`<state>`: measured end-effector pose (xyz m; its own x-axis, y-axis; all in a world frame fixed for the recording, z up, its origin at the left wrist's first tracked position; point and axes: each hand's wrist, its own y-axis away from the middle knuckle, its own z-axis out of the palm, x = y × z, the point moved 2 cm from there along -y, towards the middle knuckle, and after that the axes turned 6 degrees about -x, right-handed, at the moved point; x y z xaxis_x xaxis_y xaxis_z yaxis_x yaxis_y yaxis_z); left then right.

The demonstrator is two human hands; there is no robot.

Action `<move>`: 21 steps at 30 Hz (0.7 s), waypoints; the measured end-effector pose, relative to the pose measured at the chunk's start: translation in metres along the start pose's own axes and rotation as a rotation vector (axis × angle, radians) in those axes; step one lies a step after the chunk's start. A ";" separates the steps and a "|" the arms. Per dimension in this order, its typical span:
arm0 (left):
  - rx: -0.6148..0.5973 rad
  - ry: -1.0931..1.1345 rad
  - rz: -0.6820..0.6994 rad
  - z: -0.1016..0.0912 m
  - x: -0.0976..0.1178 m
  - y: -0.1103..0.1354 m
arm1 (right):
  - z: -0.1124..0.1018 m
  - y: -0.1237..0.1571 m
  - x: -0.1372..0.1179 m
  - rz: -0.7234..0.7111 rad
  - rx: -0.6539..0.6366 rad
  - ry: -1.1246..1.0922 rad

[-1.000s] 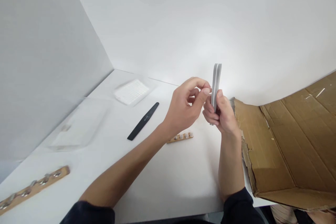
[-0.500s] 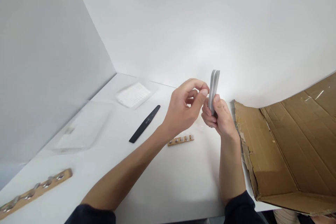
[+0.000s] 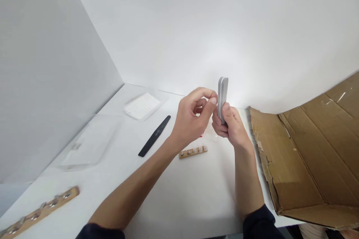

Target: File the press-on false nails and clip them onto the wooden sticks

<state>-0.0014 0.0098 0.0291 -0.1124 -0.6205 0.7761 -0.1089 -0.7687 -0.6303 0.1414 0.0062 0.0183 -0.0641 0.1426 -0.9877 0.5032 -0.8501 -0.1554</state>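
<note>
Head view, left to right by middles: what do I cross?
Longer wooden strip, clear case, white panel, black file, left hand, grey bar, cardboard box.

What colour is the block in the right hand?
The block is grey with a white stripe, seen in the head view.

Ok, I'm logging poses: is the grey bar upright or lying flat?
Nearly upright: the grey bar rises from the right hand, rounded end on top.
</note>
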 end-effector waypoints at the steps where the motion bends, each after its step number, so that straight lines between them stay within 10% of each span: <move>1: -0.001 -0.003 0.002 0.000 0.000 0.000 | 0.000 0.000 0.000 0.003 -0.001 0.001; 21: 0.057 -0.033 0.052 -0.007 0.000 0.000 | 0.008 -0.001 0.001 -0.004 -0.086 -0.041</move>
<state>-0.0082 0.0107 0.0288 -0.0838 -0.6640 0.7430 -0.0473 -0.7422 -0.6685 0.1345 0.0030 0.0176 -0.1007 0.1229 -0.9873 0.5751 -0.8025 -0.1586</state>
